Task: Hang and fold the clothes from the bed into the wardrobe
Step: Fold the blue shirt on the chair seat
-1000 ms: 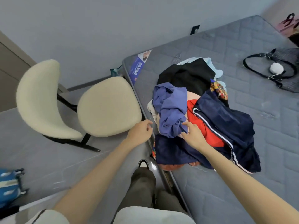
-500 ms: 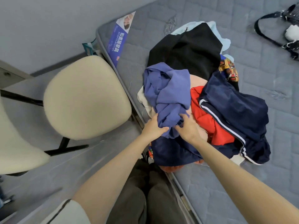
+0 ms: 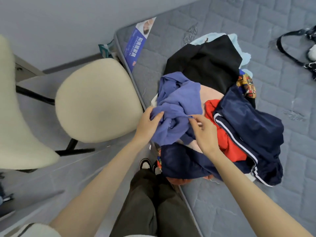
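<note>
**user_a:** Where's the purple top (image 3: 179,106) to be found now? Any change?

**user_b:** It's still draped on the clothes pile (image 3: 213,93) at the near edge of the bed (image 3: 256,211). A black garment (image 3: 205,65) is behind it, and a red one (image 3: 230,149) and a white-striped navy jacket (image 3: 248,127) are just beside it. Not lifted clear yet tbh.

**user_a:** And the hands?

**user_b:** A bunched fold on its left side is gripped by the left hand (image 3: 147,122), thumb laid over the cloth. A thin edge is pinched between thumb and forefinger of the right hand (image 3: 204,132), with the other fingers left loosely spread. Half a second ago both hands were held close together at the top's lower end. Now they've been moved apart and further up, with the fabric spread between them. A second ago the left hand was parked at the bed's edge, nothing held.

**user_a:** Anything else?

**user_b:** A cream chair (image 3: 95,101) is set just beside the bed, and a black bag strap (image 3: 287,48) can be seen at the far right.
</note>
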`<state>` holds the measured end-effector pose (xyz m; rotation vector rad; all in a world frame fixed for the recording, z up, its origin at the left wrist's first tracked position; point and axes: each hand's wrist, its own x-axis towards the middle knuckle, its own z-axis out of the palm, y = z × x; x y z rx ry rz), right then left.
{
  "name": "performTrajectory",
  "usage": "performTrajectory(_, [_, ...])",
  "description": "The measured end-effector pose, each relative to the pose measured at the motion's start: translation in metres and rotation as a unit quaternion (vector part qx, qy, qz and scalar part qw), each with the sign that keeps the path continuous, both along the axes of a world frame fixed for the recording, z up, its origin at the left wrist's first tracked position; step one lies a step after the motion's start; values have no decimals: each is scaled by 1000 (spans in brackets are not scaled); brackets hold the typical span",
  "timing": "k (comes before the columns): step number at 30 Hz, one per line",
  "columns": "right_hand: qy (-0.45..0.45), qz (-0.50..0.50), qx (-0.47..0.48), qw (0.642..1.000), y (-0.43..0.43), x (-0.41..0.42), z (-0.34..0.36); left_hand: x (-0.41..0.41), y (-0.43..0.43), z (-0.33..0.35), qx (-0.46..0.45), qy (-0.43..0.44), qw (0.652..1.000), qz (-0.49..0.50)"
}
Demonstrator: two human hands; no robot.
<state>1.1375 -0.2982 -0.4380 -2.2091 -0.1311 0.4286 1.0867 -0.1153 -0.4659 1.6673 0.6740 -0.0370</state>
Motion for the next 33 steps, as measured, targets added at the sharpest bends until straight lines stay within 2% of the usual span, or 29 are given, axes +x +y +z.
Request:
performTrajectory(3, [-7, 32, 60, 998, 24, -4, 40, -18, 27, 43, 18, -36, 998, 45])
performTrajectory(7, [2, 43, 117, 992, 56, -9, 84, -58, 66, 91, -13, -43, 985, 168])
performTrajectory(10, [99, 60, 201, 973, 82, -21, 113, -90, 87, 122, -29, -50, 967, 250])
performTrajectory(13, [193, 66, 296, 933, 107, -33, 143, -124, 103, 148, -56, -93, 949, 295])
performTrajectory(15, [267, 61, 380, 884, 122, -36, 164, -147, 113, 163, -57, -109, 953, 278])
performTrajectory(17, [319, 64, 429, 843, 138, -39, 184, -163, 119, 178, -6, -96, 961, 259])
performTrajectory(19, [340, 85, 446, 824, 154, -46, 203, -174, 123, 192, 62, -82, 962, 252])
performTrajectory(21, [340, 102, 448, 821, 168, -52, 219, -183, 126, 205, 79, -83, 963, 243])
performTrajectory(24, [327, 131, 455, 818, 184, -56, 240, -191, 132, 220, 54, -61, 968, 236])
performTrajectory(27, [309, 184, 438, 824, 193, -58, 255, -197, 133, 224, 91, -44, 974, 204])
performTrajectory(30, [250, 223, 391, 857, 195, -60, 261, -200, 136, 223, 165, -48, 963, 207])
performTrajectory(33, [142, 238, 321, 906, 193, -59, 263, -199, 148, 222, 278, -37, 916, 285])
